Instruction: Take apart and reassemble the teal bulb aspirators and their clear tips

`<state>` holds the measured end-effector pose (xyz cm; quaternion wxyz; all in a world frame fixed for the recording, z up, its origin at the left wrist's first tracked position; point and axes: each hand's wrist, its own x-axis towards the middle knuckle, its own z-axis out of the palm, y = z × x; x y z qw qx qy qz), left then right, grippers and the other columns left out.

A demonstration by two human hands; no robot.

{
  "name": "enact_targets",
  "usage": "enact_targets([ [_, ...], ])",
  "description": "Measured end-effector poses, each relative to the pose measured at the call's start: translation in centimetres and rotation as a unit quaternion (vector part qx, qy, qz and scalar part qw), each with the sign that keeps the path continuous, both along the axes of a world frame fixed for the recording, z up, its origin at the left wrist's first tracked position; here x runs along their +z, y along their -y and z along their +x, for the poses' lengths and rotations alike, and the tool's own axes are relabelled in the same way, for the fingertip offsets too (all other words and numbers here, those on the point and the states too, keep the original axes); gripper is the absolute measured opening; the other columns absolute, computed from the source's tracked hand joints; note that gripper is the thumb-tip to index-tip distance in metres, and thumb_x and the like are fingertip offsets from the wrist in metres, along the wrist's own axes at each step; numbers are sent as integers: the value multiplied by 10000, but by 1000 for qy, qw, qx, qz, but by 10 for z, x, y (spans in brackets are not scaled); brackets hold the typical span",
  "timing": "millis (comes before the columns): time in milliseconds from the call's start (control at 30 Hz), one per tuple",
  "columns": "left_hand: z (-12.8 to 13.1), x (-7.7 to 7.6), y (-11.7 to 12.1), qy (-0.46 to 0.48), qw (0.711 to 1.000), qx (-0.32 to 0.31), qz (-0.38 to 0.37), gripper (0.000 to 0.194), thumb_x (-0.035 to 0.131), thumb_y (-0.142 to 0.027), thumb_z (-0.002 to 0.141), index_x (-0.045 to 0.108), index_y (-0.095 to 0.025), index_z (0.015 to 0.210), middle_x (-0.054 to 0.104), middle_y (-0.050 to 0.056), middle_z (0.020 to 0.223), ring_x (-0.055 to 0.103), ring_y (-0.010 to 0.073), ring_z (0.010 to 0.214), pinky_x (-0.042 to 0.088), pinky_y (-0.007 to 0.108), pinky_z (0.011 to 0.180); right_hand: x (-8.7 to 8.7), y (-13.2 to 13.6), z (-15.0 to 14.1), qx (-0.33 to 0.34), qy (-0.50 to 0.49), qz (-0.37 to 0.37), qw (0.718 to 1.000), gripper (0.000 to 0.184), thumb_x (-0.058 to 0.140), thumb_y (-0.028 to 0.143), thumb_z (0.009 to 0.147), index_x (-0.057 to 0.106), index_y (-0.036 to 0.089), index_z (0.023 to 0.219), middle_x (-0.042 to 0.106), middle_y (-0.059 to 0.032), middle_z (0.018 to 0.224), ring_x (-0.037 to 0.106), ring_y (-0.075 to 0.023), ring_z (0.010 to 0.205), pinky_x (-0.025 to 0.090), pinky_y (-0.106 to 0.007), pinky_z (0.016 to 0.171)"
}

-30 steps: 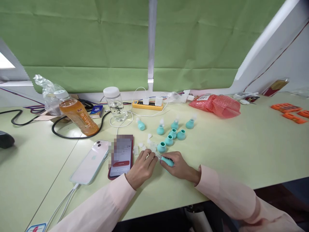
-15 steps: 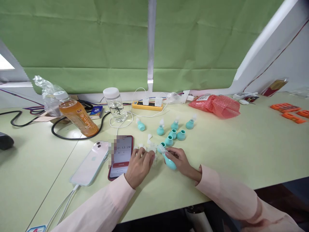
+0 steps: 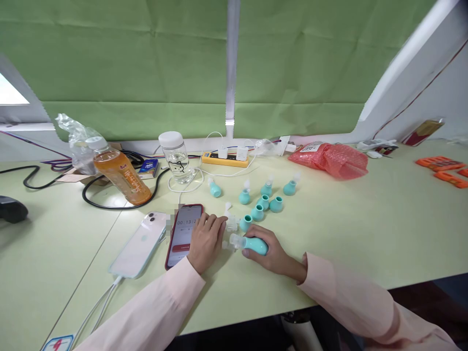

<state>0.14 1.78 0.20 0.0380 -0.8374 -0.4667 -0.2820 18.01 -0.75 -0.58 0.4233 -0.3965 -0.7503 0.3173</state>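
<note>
My right hand (image 3: 270,251) is closed around a teal squeeze bulb (image 3: 257,245), which lies sideways with a clear plastic piece (image 3: 237,241) on its neck, pointing left. Beside the phone, my left hand (image 3: 207,241) rests with bent fingers among small clear plastic parts (image 3: 231,223); whatever its fingertips hold is hidden. Just beyond my right hand stand several teal bulbs with open necks (image 3: 257,212). Farther back are several teal bulbs fitted with clear tips (image 3: 244,195), one of them (image 3: 215,188) tipped over.
A phone showing a timer (image 3: 183,236) and a white phone (image 3: 141,246) with cables lie on the left. Behind them are an orange drink bottle (image 3: 122,175), a clear water bottle (image 3: 178,163) and a power strip (image 3: 226,159). A red bubble-wrap bag (image 3: 329,159) lies back right.
My right hand has turned the bulb from slanting down to nearly level, its clear piece now pointing left. My left hand has shifted slightly left, uncovering some clear parts.
</note>
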Motion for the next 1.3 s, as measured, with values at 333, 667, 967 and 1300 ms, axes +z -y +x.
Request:
enact_targets([
  [333,13,6,23,221,881,-168,-383,418,298,-369,829,347,-157,472,234,-55,443,236,64,424,208,219,437,5,4,-1,160,25,-116,980,184,519,334,734,508,165,662,414,37,542,372,-74,496,347,-193,465],
  [667,8,-6,16,150,912,-197,-328,367,326,-405,815,398,-160,552,349,-45,459,339,71,412,281,205,427,30,-10,24,184,-57,-76,978,238,556,375,703,556,167,820,533,-37,772,503,-138,703,424,-269,648],
  [967,12,-26,13,-212,972,-100,21,246,437,-244,813,463,-156,1040,543,56,765,560,180,649,434,268,509,22,-45,62,39,173,70,982,186,593,333,686,616,186,797,501,-34,735,477,-132,652,413,-286,629],
  [1300,9,10,5,-235,968,-46,-70,481,417,-512,762,421,-184,1114,555,58,852,586,165,594,373,230,458,12,-47,61,-1,238,87,967,194,580,320,678,605,182,812,595,-28,682,502,-113,529,403,-248,522],
])
